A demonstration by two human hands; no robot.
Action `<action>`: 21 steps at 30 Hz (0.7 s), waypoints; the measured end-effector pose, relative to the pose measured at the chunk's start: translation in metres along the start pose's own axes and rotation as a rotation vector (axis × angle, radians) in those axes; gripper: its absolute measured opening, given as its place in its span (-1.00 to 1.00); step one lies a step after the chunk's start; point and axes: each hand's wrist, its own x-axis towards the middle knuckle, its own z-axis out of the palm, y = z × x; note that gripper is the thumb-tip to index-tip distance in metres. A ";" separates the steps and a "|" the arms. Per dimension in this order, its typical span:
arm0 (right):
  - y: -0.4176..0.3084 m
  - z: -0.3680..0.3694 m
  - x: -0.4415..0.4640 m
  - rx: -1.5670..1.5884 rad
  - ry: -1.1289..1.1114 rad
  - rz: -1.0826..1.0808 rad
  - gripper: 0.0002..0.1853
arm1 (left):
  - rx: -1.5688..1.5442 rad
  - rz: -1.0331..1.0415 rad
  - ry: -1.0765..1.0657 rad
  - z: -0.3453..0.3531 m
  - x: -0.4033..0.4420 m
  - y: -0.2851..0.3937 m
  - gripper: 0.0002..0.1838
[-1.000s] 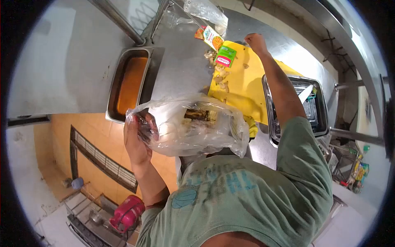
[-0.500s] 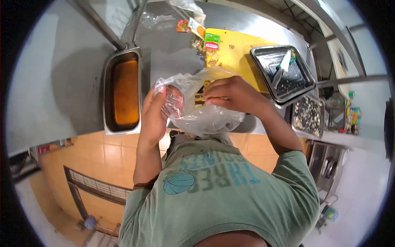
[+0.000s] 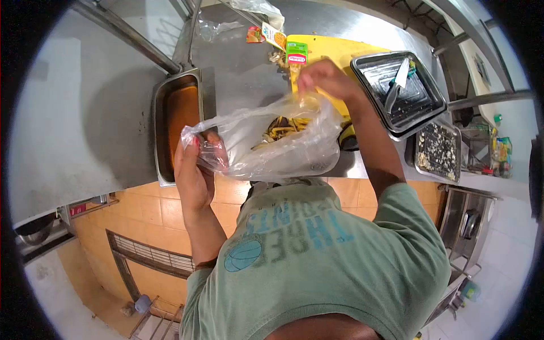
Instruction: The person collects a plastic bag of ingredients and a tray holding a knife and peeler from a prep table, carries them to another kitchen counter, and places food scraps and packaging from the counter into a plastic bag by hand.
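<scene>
A clear plastic bag (image 3: 238,144) stretches between my hands over the metal table. My left hand (image 3: 195,167) is closed on the bag's left edge, its thumb on the near side of the film. Yellow and dark brown strips that look like peels (image 3: 286,129) show inside the bag's mouth. My right hand (image 3: 328,79) is raised just beyond the bag's right rim, above the yellow cutting board (image 3: 334,48). Its fingers are bent and smeared by motion, so whether they hold anything is unclear. A dark and yellow rounded object (image 3: 349,139) lies beside the bag, under my right forearm.
A deep metal pan (image 3: 180,122) with orange-brown contents stands at left. A black tray (image 3: 385,79) holding a knife (image 3: 399,82) sits at right, with a tray of pale scraps (image 3: 437,150) nearer. A green-and-red packet (image 3: 296,52) and food scraps (image 3: 277,58) lie at the board's left edge.
My right hand has come out of the bag and moved away from me over the board. My left hand has shifted left and lower, stretching the bag wider so the contents show more.
</scene>
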 end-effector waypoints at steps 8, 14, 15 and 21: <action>0.109 -0.078 0.056 -1.037 0.511 -0.162 -0.78 | -0.041 0.038 0.104 -0.002 -0.017 -0.017 -0.74; 0.114 -0.086 0.051 -1.054 0.511 -0.142 -0.83 | -0.064 0.057 0.192 0.003 -0.021 -0.023 -0.78; 0.113 -0.083 0.050 -1.087 0.490 -0.137 -0.80 | -0.069 0.058 0.198 0.004 -0.021 -0.022 -0.78; 0.118 -0.079 0.047 -1.315 0.437 -0.050 -0.69 | -0.067 0.069 0.048 0.000 -0.018 -0.020 -0.78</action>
